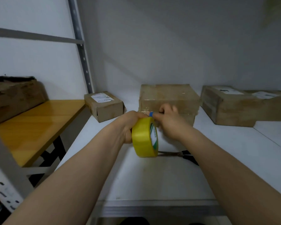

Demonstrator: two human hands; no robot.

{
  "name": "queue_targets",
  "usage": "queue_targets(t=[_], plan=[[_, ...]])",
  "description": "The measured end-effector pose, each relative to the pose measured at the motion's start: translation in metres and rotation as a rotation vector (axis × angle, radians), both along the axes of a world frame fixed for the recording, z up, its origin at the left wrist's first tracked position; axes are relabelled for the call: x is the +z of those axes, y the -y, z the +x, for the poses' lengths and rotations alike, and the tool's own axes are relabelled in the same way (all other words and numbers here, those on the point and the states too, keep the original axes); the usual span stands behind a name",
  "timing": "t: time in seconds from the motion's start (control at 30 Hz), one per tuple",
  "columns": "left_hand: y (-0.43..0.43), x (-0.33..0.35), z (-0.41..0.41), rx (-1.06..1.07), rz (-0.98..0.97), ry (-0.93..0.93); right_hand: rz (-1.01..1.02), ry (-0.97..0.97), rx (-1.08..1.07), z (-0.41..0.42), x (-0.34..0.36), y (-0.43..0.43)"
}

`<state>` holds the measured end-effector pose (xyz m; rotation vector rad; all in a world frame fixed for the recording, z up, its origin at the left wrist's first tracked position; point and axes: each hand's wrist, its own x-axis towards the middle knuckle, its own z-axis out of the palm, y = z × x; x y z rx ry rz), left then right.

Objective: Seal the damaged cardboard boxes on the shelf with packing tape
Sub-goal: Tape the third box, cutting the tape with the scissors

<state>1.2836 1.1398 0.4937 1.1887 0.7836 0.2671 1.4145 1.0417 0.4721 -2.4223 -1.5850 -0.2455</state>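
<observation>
gripping yellow tape roll (143, 138) in left hand (131, 123), right hand (169, 123) pinching its end, middle box (169, 95) just beyond

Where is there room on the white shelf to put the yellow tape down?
Bare shelf lies in front of the scissors, and to their right before the big box. The back row is crowded.

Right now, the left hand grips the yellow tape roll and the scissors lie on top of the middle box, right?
Not quite: the left hand does grip the yellow tape roll, but the head view shows the scissors on the white shelf, in front of the middle box.
</observation>
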Motion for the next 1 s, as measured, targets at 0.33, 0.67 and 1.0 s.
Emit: queue_targets(t=[0.33,0.67,1.0], plan=[[-0.014,-0.007,0.01,-0.069,0.01,-0.083,-0.261,-0.197,-0.14,0.019,0.032,0.056],[-0.011,-0.003,0.006,-0.071,0.054,-0.117,-0.741,-0.142,-0.155,0.013,0.025,0.087],[-0.006,-0.003,0.01,-0.09,0.099,-0.133,-0.549,-0.168,-0.106,0.018,0.016,0.096]])
